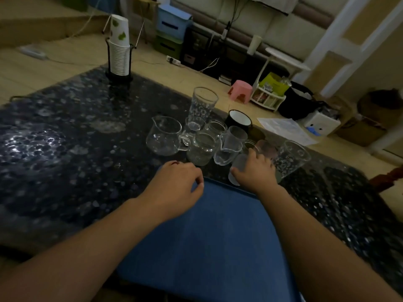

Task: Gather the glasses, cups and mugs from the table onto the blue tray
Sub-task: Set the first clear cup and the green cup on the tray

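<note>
The right hand has its fingers wrapped around a frosted glass at the far edge of the blue tray; the left hand rests loosely curled, gripping nothing, at the tray's far left corner; clear glasses and jugs cluster just beyond on the dark table

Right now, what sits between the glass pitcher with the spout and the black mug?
In the head view, small clear glasses cluster between the glass pitcher and the black mug: a short glass and a small jar-like glass, with the tall patterned glass just behind.
</note>
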